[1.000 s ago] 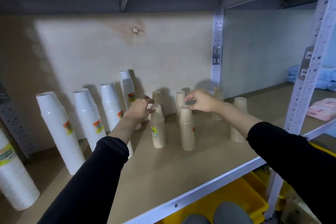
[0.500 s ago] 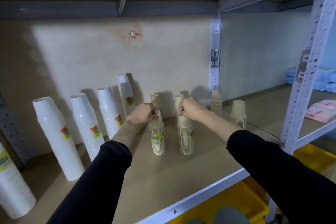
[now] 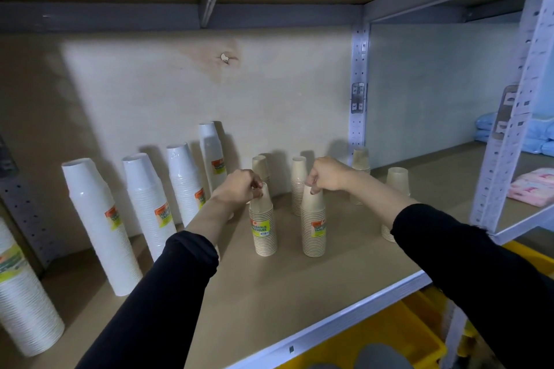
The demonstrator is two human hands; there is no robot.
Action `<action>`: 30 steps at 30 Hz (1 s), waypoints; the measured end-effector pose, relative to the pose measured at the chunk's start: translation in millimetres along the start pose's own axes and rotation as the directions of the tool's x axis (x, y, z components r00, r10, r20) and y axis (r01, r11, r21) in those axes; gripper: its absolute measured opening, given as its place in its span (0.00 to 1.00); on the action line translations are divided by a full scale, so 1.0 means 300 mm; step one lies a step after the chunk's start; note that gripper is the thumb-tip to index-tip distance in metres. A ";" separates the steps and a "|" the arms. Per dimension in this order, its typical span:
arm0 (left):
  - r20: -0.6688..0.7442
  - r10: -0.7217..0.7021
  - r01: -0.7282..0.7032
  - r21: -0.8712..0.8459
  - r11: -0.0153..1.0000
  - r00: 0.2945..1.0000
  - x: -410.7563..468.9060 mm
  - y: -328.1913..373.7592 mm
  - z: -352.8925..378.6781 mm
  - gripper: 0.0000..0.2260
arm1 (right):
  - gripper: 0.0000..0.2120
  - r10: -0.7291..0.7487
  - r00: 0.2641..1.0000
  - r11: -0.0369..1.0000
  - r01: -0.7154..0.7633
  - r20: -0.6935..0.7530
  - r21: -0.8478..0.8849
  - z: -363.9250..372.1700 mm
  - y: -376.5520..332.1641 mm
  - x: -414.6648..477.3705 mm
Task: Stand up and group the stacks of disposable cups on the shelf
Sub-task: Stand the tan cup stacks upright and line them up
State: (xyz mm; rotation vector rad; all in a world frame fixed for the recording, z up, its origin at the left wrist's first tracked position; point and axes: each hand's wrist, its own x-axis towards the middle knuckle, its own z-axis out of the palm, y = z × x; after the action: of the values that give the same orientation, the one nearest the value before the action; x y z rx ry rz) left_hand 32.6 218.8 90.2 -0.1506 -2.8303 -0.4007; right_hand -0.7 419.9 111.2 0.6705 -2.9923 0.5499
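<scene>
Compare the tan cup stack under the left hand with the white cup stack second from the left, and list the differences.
Colour: the tan stack is beige; the white stack is plain white.
Height: the white stack is clearly taller than the tan stack.
Contact: the left hand pinches the tan stack's top; nothing touches the white stack.
Shared: both stand mouth down on the shelf and carry a coloured label.

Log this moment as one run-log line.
left hand: pinches top of left tan cup stack | right hand: pinches top of right tan cup stack | both stacks: upright on shelf, apart
</scene>
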 end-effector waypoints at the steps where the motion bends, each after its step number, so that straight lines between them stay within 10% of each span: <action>1: -0.005 -0.003 0.003 -0.005 1.000 1.000 0.000 0.002 0.002 0.13 | 0.13 -0.005 1.000 1.000 0.005 0.000 0.009 0.004 0.003 -0.001; 30: -0.008 0.045 -0.045 0.012 0.999 0.999 0.204 0.158 -0.019 0.11 | 0.13 0.207 0.959 0.967 -0.230 -0.192 -0.110 -0.196 0.231 -0.072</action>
State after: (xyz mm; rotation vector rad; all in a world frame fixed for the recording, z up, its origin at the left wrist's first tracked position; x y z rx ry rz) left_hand -17.8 266.4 125.1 -0.2095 -2.8151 -0.3737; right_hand -13.1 507.6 140.9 0.2659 -2.9154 0.3914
